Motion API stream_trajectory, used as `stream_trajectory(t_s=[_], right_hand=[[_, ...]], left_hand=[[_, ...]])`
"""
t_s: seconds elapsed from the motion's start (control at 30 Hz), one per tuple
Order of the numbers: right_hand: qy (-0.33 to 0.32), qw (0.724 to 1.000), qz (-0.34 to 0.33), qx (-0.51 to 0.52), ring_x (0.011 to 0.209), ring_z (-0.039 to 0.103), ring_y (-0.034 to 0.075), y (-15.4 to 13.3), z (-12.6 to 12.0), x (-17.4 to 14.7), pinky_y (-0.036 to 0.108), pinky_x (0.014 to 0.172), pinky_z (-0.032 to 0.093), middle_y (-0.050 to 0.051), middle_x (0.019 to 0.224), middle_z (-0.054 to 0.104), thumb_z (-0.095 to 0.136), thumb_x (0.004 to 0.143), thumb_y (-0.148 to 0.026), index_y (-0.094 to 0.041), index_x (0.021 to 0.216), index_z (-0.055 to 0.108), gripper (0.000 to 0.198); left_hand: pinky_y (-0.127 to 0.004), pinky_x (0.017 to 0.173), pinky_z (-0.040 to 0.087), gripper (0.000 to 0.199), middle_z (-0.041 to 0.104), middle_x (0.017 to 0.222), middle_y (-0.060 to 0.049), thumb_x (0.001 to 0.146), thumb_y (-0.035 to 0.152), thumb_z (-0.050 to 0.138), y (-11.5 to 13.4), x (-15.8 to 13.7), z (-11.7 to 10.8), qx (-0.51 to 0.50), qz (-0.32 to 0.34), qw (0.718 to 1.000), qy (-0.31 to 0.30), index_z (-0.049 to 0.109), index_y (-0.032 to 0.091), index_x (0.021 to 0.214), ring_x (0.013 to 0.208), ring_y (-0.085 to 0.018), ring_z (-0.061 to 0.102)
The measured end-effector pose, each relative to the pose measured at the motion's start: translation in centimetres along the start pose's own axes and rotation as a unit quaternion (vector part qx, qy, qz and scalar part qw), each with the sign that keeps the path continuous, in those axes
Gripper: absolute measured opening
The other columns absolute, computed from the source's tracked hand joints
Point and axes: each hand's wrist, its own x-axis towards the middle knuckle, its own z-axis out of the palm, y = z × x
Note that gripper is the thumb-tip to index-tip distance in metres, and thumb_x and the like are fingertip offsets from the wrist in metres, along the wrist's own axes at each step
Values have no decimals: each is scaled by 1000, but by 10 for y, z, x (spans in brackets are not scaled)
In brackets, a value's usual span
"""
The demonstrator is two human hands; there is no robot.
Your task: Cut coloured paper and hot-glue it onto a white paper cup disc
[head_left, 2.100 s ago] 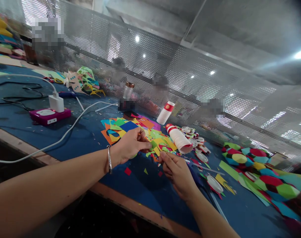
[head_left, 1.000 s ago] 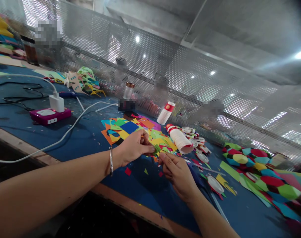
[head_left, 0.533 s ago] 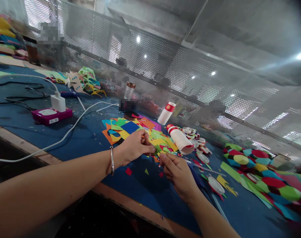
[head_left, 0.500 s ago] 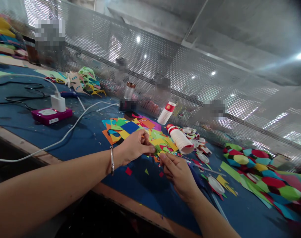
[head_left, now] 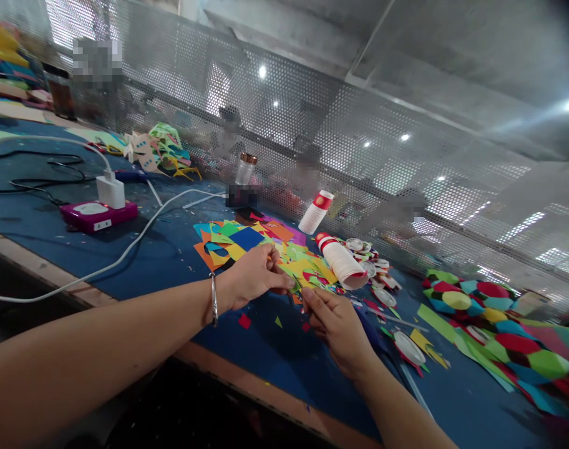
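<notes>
My left hand [head_left: 256,277], with a silver bangle at its wrist, is closed in a pinch over the table's middle. Close beside it, my right hand [head_left: 331,321] pinches too, thumb against forefinger. A small green-yellow piece of paper [head_left: 298,285] shows between the fingertips of both hands; its shape is mostly covered. Behind them spreads a heap of coloured paper scraps [head_left: 247,238]. One stack of paper cups [head_left: 315,212] stands upright past the heap, and another stack [head_left: 343,262] lies on its side nearer my right hand.
At left a purple power strip [head_left: 100,216] holds a white charger [head_left: 110,190], its cable looping across the blue table [head_left: 139,268]. A lidded jar [head_left: 246,168] stands by the perforated screen [head_left: 275,118]. Coloured paper shapes [head_left: 490,312] lie at right, near a glue gun [head_left: 373,330].
Both hands stay almost in place, their fingertips still close together. The green paper between them shows a little less than before. The view has shifted very slightly.
</notes>
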Motion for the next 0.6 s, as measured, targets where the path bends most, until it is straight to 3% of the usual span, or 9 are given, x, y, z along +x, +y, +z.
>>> stream_trajectory(t_s=[0.1,0.37,0.6], right_hand=[[5,1000,0,5,43,16,5,0,0,0,24,42,10,-11,47,25,68,85,-62,-20,65,53,49],[9,1000,0,21,41,15,5,-1,-2,0,24,40,8,-11,45,27,68,85,-63,-19,68,56,48],[-1,1000,-6,30,41,16,5,-2,-1,-2,23,40,9,-12,46,27,66,86,-64,-19,69,57,49]], left_hand=[[-28,62,45,50,60,61,6,62,21,82,0,0,-2,11,6,1000,7,38,24,83,62,-14,61],[-25,63,39,39,51,67,8,69,16,79,-2,5,-7,4,98,994,38,43,22,83,64,-8,51],[-27,66,41,39,53,69,6,69,16,79,4,4,-6,15,109,992,64,42,21,81,66,-9,51]])
